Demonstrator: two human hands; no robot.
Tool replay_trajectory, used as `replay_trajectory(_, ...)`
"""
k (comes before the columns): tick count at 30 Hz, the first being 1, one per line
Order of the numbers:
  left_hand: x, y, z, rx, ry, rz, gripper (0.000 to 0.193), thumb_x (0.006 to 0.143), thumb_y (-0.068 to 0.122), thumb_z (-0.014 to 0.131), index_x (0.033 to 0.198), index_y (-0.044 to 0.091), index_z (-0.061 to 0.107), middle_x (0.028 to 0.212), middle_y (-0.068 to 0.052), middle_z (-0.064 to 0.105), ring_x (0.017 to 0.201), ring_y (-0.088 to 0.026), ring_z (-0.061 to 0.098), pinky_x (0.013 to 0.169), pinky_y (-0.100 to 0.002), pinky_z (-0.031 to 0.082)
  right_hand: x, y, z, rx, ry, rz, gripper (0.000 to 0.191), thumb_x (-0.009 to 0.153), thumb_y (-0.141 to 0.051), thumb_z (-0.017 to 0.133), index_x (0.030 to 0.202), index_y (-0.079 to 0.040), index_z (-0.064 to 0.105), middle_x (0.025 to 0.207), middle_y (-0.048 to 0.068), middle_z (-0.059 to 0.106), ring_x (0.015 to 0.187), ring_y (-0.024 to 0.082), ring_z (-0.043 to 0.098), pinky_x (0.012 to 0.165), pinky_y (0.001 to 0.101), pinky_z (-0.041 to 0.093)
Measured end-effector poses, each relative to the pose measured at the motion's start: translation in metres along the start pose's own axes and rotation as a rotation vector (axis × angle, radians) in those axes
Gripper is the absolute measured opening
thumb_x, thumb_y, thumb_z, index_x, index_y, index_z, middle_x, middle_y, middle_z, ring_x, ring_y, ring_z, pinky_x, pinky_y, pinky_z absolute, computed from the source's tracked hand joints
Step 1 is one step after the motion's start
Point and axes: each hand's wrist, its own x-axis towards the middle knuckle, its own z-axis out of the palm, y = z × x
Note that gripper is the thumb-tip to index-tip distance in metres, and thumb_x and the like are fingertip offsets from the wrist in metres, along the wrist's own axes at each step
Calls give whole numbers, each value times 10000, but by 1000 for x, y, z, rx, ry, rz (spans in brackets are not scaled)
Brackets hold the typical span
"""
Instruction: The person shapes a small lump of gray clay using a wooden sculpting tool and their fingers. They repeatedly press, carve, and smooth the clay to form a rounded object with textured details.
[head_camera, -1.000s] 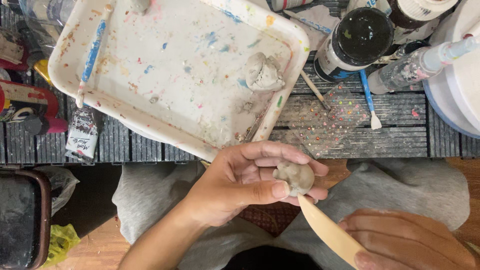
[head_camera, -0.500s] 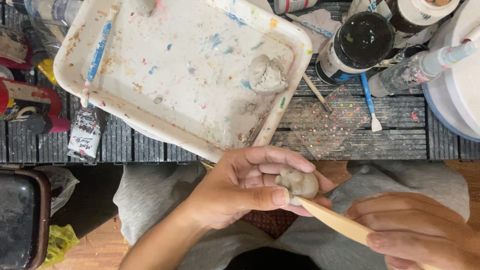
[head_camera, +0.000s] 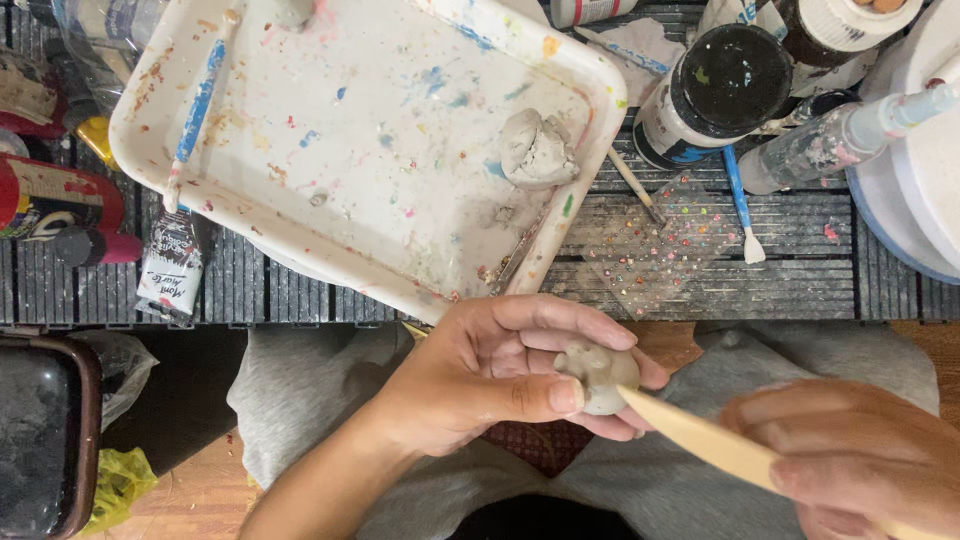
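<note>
While the paint-flecked tray (head_camera: 300, 150) sits on the slatted table with a spare clay lump (head_camera: 537, 148) parked inside, the left hand (head_camera: 490, 380) cups a small clay ball (head_camera: 598, 376) over the lap, thumb and fingers closed round it to steady it. Right hand (head_camera: 850, 460) grips a wooden modelling tool (head_camera: 700, 440), tip touching the ball.
</note>
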Motion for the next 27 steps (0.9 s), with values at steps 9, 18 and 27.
replay_trajectory(9, 1, 6, 5, 137, 81, -126, 497, 1028, 161, 688, 1356, -199, 596, 1237, -326, 692, 924, -326, 751, 814, -422, 667, 16, -3, 0, 131, -161, -83, 180, 987, -174, 678, 1004, -30, 571, 866, 113, 675, 872, 300, 754, 807, 519, 645)
replay_trajectory(18, 1, -3, 4, 139, -1, -323, 415, 1045, 87, 677, 1367, -169, 615, 1232, -243, 707, 834, -233, 722, 725, -368, 650, 38, -14, 0, 321, -11, 44, 129, 1040, -192, 573, 983, -77, 569, 848, 84, 627, 785, 244, 672, 718, 477, 557)
replay_trajectory(27, 7, -10, -3, 118, -33, -416, 423, 1043, 128, 681, 1357, -150, 626, 1201, -235, 717, 824, -285, 736, 705, -390, 658, 51, -16, 2, 449, 105, 178, 214, 1126, -245, 480, 1040, -89, 599, 833, 49, 644, 700, 186, 573, 635, 418, 476)
